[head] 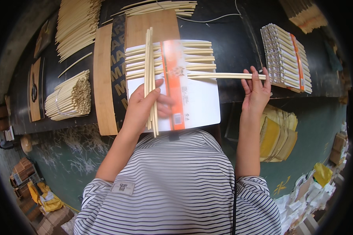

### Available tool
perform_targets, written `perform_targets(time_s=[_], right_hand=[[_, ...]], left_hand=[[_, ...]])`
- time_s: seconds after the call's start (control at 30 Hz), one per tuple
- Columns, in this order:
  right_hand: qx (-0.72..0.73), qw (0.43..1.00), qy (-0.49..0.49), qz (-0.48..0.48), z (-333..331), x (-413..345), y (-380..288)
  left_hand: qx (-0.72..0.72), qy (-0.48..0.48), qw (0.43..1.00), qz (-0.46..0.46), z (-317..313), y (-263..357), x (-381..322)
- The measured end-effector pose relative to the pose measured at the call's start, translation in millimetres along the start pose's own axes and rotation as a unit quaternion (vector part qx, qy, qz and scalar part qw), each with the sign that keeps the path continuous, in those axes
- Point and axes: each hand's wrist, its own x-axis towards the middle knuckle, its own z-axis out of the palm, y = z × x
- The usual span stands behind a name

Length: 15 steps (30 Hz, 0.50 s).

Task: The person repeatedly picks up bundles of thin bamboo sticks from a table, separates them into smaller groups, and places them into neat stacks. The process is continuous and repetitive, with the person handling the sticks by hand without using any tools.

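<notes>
My left hand (148, 100) holds several loose wooden chopsticks (149, 64) between thumb and fingers, over the left half of a white card (203, 102). An orange printed band (173, 85) runs down the card's middle, and pairs of chopsticks (198, 58) lie across the upper part, passing beneath the band. With the fingertips of my right hand (256, 88) I grip the outer end of the lowest pair of chopsticks (223, 76). Its other end reaches the band's right edge, and most of its length sticks out past the card. Whether the tips are under the band is hard to tell.
Filled cards are stacked (285, 58) at the right. A tied chopstick bundle (67, 97) and a large chopstick pile (78, 26) lie left. Bamboo boards (104, 82) flank the card on the dark table (226, 32). A white cable (209, 21) crosses the back.
</notes>
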Motion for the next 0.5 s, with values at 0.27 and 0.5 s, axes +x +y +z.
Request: perform_targets(time_s=[0.27, 0.5], right_hand=[[-0.016, 0.990, -0.077, 0.121, 26.5, -23.5, 26.8], [-0.144, 0.976, -0.098, 0.131, 17.3, -27.9, 0.2]], left_hand=[[0.024, 0.046, 0.997, 0.059, 4.3, -5.1, -6.3], [0.086, -0.071, 0.993, -0.026, -2.3, 2.0, -5.1]])
